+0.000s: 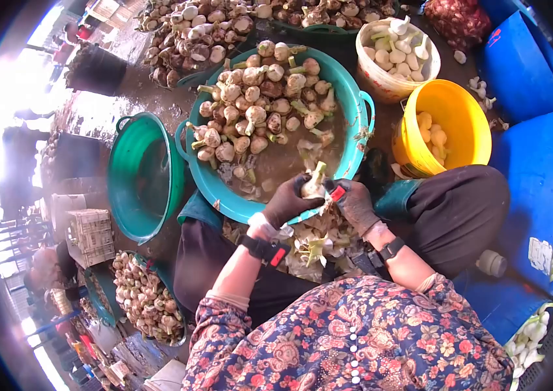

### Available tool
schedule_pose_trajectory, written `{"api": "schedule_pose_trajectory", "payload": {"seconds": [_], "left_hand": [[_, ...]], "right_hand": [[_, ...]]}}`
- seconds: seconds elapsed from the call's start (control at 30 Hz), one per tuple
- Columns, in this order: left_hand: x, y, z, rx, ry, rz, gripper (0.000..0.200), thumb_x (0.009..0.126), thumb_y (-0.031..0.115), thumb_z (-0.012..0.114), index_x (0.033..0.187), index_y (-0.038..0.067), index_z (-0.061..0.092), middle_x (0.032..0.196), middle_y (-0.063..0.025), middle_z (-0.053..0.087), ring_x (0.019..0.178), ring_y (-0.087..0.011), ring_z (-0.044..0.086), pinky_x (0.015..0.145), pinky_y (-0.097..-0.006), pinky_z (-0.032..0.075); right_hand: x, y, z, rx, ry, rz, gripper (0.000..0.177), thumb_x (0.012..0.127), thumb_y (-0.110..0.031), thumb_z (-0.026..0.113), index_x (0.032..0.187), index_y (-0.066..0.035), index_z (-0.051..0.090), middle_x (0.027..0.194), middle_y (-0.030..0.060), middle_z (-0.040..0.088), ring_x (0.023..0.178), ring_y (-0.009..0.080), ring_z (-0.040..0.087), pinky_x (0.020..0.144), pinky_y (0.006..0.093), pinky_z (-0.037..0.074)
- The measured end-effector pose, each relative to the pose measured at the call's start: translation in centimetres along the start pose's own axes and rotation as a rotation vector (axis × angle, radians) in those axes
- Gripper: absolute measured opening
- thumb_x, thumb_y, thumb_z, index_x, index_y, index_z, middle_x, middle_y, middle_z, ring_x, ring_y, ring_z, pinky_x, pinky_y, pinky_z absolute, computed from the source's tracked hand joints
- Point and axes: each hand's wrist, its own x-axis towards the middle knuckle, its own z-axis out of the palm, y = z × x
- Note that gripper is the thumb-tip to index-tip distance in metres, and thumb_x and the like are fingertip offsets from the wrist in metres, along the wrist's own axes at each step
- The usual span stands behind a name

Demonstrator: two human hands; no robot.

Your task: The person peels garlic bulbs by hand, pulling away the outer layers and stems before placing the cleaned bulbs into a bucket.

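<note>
My left hand, in a dark glove, grips a pale onion bulb with its cut stalk pointing up. My right hand, also gloved, holds a small red-handled knife against the bulb's right side. Both hands hover over the near rim of a big teal basin that holds muddy water and several unpeeled bulbs. Peelings and trimmed stalks are piled in my lap under the hands.
An empty teal basin stands left. A yellow bucket with a few peeled bulbs and a white bucket of peeled bulbs sit right and beyond. Blue tubs line the right. A basin of bulbs lies lower left.
</note>
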Motion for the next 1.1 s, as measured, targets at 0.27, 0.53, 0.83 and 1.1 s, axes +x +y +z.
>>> {"api": "schedule_pose_trajectory", "payload": {"seconds": [0.27,0.53,0.83,1.1], "left_hand": [[-4.9,2.7,1.9,0.41,0.205,0.258,0.053,0.066,0.023,0.079,0.109,0.001,0.059,0.095,-0.0153,0.065,0.086,-0.0236,0.064,0.077,-0.0329,0.049],[-5.1,-0.2,2.4,0.366,0.173,0.337,0.056,0.066,0.034,0.077,0.109,0.002,0.06,0.092,-0.0195,0.065,0.087,-0.0321,0.064,0.078,-0.0369,0.049],[-6.1,-1.0,3.0,-0.516,0.078,0.081,0.053,0.075,0.019,0.072,0.12,0.0,0.052,0.094,-0.0053,0.063,0.077,-0.0136,0.061,0.062,-0.0249,0.051],[-6.2,-0.6,5.4,-0.147,0.373,0.257,0.042,0.067,0.017,0.079,0.102,0.0,0.062,0.093,-0.0114,0.063,0.086,-0.0232,0.063,0.077,-0.0316,0.049]], "right_hand": [[-1.7,-2.7,-0.9,0.094,-0.133,0.086,0.036,0.082,-0.038,0.065,0.076,-0.003,0.063,0.064,0.0172,0.058,0.056,0.0246,0.054,0.058,0.0374,0.044],[-2.5,-1.1,0.0,-0.071,-0.162,-0.267,0.036,0.087,-0.039,0.055,0.079,-0.006,0.064,0.072,0.0192,0.061,0.069,0.0358,0.06,0.062,0.0406,0.047],[-3.1,-2.6,-0.5,0.548,-0.367,0.51,0.054,0.087,-0.058,0.046,0.088,-0.007,0.061,0.068,0.0053,0.06,0.055,0.0154,0.057,0.05,0.0288,0.047],[-2.4,-0.4,-1.1,0.27,-0.408,0.101,0.04,0.093,-0.045,0.04,0.093,-0.009,0.057,0.076,0.0053,0.058,0.064,0.0159,0.053,0.057,0.0308,0.042]]}}
